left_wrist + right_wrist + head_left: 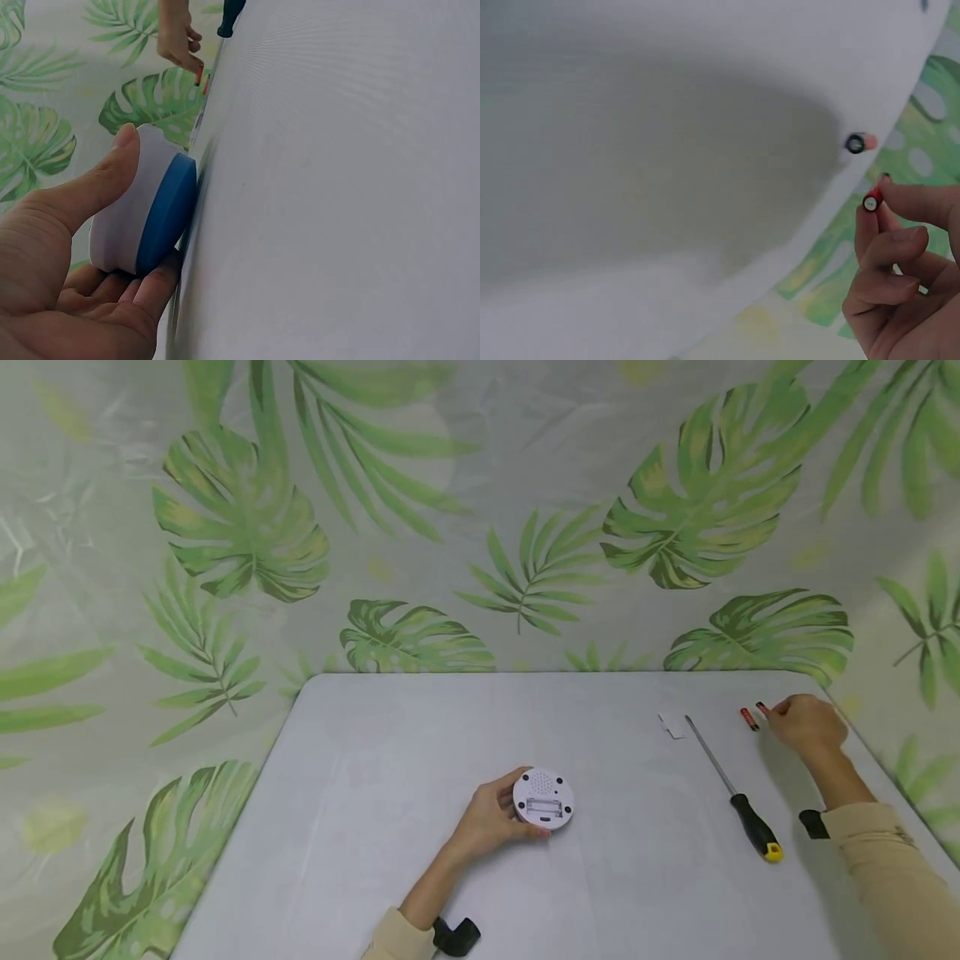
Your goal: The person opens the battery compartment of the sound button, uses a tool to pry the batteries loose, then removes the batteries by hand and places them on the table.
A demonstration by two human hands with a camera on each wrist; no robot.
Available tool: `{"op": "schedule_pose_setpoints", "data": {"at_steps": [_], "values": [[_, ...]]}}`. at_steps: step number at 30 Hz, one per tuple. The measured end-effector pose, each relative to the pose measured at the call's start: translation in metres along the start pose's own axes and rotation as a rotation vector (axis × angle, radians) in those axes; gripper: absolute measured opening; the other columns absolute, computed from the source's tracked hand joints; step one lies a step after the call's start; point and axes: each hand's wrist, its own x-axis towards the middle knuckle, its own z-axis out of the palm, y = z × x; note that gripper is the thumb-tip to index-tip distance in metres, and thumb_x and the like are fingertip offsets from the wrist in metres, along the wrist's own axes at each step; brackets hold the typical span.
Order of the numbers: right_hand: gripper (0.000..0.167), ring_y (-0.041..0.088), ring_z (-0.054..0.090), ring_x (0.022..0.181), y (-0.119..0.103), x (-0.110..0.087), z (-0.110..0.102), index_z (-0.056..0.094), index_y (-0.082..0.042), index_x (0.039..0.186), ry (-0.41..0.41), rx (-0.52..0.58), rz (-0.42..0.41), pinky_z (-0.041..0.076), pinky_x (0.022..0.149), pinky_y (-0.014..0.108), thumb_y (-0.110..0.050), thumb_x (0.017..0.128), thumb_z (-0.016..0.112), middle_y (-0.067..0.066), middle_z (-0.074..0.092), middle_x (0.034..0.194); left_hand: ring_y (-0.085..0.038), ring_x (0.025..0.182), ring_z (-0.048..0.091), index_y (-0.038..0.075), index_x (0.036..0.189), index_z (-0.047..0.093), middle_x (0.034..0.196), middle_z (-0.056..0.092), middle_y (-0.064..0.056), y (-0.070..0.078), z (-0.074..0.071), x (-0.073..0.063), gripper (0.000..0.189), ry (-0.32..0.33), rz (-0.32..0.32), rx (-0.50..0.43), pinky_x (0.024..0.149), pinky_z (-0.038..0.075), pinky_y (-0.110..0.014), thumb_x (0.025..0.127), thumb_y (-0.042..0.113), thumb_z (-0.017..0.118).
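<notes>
My left hand (487, 817) grips a round white device (543, 798) by its edge, thumb on one side and fingers on the other. Its underside faces up in the head view, showing a bare battery slot and small dark feet. In the left wrist view the device (124, 206) has a blue layer on its far face. At the far right, my right hand (812, 727) pinches a small red and black battery (873, 199) between thumb and fingertip. A second battery (749, 719) lies on the table just left of that hand.
A screwdriver (738, 797) with a black and yellow handle lies between the hands. Left of its tip is a small white cover piece (671, 726). The white table (420, 718) ends at a leaf-patterned backdrop (525, 527).
</notes>
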Motion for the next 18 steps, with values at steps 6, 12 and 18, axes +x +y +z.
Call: {"op": "schedule_pose_setpoints", "data": {"at_steps": [6,12,18], "values": [[0.034,0.034,0.061,0.068,0.009,0.003,0.011,0.070,0.010,0.098,0.002,0.000,0.033,0.044,0.048,0.042,-0.020,0.095,0.053,0.028,0.069,0.086,-0.025,0.136,0.058,0.004,0.153,0.048,0.151,0.057,-0.013,0.000,0.001,0.000,0.095,0.004,-0.009,-0.022,0.104,0.054,-0.022,0.069,-0.008,0.091],[0.036,0.037,0.063,0.071,0.011,0.007,0.015,0.071,0.010,0.099,-0.006,-0.001,0.039,0.044,0.050,0.043,-0.023,0.098,0.056,0.033,0.068,0.094,-0.024,0.135,0.059,0.007,0.152,0.050,0.150,0.058,-0.012,0.000,0.001,-0.001,0.095,0.003,-0.014,-0.014,0.103,0.055,-0.022,0.068,-0.007,0.092],[0.034,0.038,0.063,0.070,0.012,0.010,0.018,0.072,0.009,0.100,-0.027,0.012,0.039,0.044,0.051,0.045,-0.020,0.095,0.056,0.033,0.069,0.092,-0.025,0.133,0.060,0.004,0.153,0.048,0.149,0.058,-0.014,0.002,0.001,0.000,0.095,-0.003,0.000,-0.019,0.104,0.054,-0.022,0.070,-0.006,0.092]]}}
